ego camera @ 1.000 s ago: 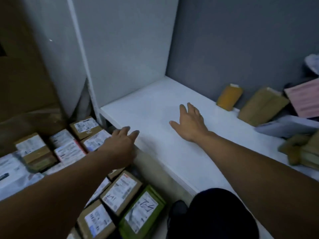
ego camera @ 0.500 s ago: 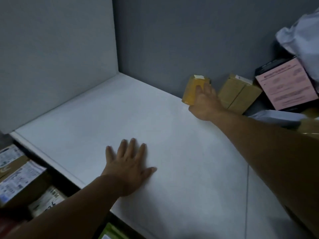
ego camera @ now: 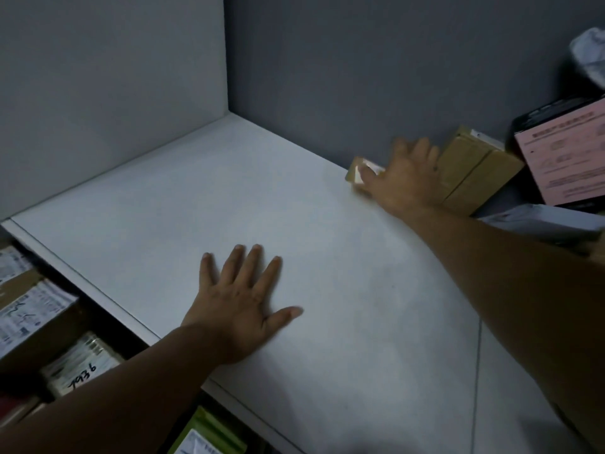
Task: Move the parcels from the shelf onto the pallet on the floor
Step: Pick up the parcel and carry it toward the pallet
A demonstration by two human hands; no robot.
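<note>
Left hand [ego camera: 242,303] flat, fingers apart; blurred right hand [ego camera: 404,178] covers small parcel [ego camera: 355,173], grip unclear.

The left hand [ego camera: 239,309] lies flat on the shelf [ego camera: 147,208], near its front edge. The right hand [ego camera: 404,181] is at the back by the wall, over a small box [ego camera: 357,173]. Just right of it sits a bigger box [ego camera: 478,168], then a parcel [ego camera: 563,158] behind a flat bag [ego camera: 540,221]. Below the shelf, on the left, lie more boxes [ego camera: 32,309].
</note>
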